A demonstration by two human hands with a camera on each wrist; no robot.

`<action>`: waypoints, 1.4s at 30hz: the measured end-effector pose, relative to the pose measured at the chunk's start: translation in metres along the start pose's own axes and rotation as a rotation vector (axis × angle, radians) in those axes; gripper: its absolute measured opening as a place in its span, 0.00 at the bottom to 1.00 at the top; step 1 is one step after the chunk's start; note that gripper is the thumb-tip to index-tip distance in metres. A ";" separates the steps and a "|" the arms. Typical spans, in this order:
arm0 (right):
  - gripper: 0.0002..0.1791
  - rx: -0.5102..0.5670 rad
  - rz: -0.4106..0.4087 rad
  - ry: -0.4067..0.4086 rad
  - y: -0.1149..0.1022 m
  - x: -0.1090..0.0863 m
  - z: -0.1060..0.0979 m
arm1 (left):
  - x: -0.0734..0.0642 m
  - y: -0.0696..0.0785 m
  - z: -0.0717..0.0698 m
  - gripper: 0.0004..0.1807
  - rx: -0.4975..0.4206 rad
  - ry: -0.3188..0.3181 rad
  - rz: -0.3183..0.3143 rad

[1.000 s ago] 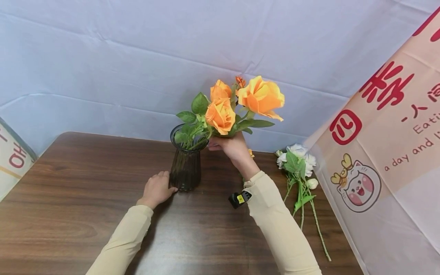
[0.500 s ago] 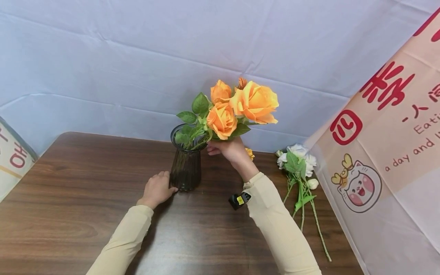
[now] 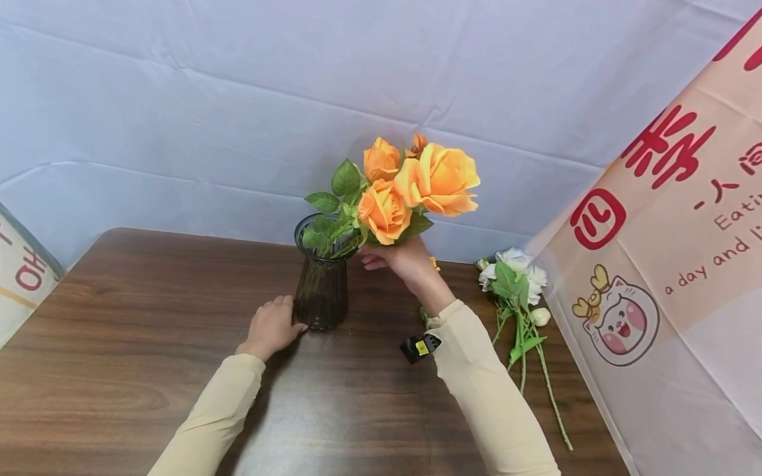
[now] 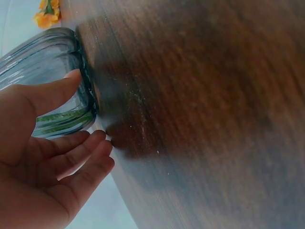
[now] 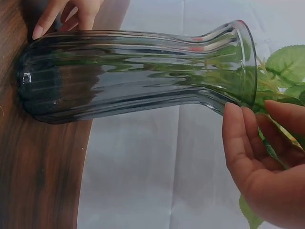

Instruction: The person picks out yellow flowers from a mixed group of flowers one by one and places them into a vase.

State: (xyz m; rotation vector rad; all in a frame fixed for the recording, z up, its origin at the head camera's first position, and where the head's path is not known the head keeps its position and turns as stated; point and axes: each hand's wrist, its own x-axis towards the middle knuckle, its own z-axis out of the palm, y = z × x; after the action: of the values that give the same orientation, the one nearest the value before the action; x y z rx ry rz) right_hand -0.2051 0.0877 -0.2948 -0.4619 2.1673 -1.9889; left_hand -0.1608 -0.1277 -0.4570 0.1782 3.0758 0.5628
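Note:
A ribbed dark glass vase point(image 3: 322, 291) stands upright on the table, with green stems inside it visible in the right wrist view. My left hand point(image 3: 271, 328) holds the vase low down, its thumb against the glass and its fingers on another side near the base. Orange roses point(image 3: 384, 210) with green leaves point(image 3: 346, 178) lean right over the vase's rim point(image 5: 248, 62). My right hand point(image 3: 401, 259) is just right of the rim, under the blooms, and pinches a rose stem between thumb and fingers. Leaves and blooms partly hide that grip.
White flowers point(image 3: 519, 271) with long green stems lie at the table's right side. A small orange flower point(image 4: 46, 18) lies behind my right wrist. A wrist camera point(image 3: 419, 347) sticks out from the right sleeve. A pale cloth wall point(image 3: 238, 145) rises behind the wooden table point(image 3: 149, 317).
The largest orange rose has shifted left and slightly down, closer to the other blooms. My right forearm has shifted slightly right. The left hand and the vase stay in place.

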 end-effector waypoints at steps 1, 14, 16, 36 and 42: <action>0.18 -0.006 -0.002 -0.004 0.000 0.000 -0.002 | 0.000 0.000 0.000 0.36 0.000 -0.001 0.001; 0.16 -0.100 0.063 0.003 -0.001 -0.011 -0.028 | 0.001 -0.002 0.001 0.36 0.001 0.005 0.011; 0.12 -0.125 0.068 0.001 0.003 -0.014 -0.033 | 0.001 -0.002 0.001 0.36 0.001 0.003 0.010; 0.12 -0.135 0.360 0.126 0.063 -0.048 -0.081 | 0.000 -0.002 0.002 0.35 -0.008 0.013 0.016; 0.10 -0.157 0.445 0.166 0.082 -0.057 -0.092 | -0.001 -0.002 0.002 0.36 -0.009 0.006 0.013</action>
State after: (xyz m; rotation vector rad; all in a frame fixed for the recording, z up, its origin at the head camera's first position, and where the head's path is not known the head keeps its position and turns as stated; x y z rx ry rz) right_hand -0.1911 0.1988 -0.3720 0.1666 2.2796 -1.6712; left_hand -0.1605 -0.1289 -0.4594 0.1964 3.0793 0.5793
